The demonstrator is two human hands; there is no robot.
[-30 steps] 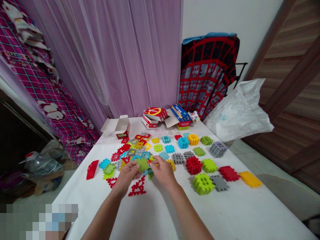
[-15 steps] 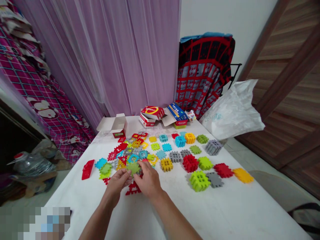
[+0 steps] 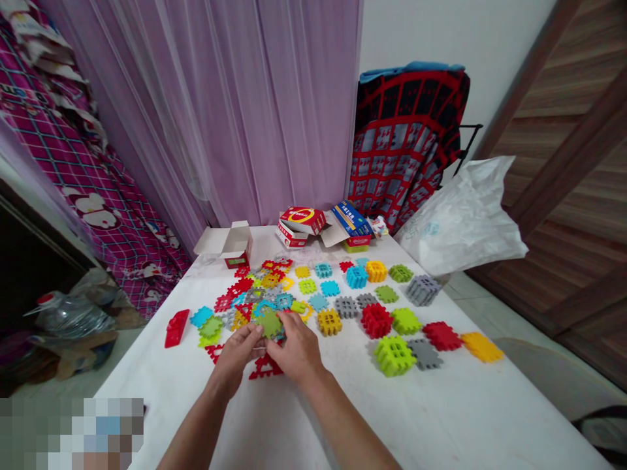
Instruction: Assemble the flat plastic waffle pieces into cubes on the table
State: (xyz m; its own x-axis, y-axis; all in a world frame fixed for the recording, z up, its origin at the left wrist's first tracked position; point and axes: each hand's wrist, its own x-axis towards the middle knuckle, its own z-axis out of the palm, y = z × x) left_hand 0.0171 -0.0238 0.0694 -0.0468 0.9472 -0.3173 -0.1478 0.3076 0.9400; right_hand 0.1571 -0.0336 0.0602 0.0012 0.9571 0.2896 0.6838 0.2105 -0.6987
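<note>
Between my two hands is an olive-green square building tile (image 3: 269,323) with notched edges, held by both over a loose heap of tiles. My left hand (image 3: 238,352) pinches its left side with thumb and fingers. On the right edge, my right hand (image 3: 298,346) has its fingers and thumb closed. Whether more tiles sit beneath the green one is hidden. Red lattice tiles (image 3: 265,367) lie just under the hands. Close by on the left are green tiles (image 3: 210,328) and a blue tile (image 3: 201,317).
Stacked tiles, such as a lime stack (image 3: 393,356), a red stack (image 3: 377,320) and a grey stack (image 3: 422,290), stand at right. Open cartons (image 3: 237,247) and a red box (image 3: 304,220) line the back. A white plastic bag (image 3: 463,222) hangs at the right edge. A red piece (image 3: 176,328) lies left.
The whole view has shifted slightly. Both hands keep hold of the green tile, which has barely moved relative to the heap.
</note>
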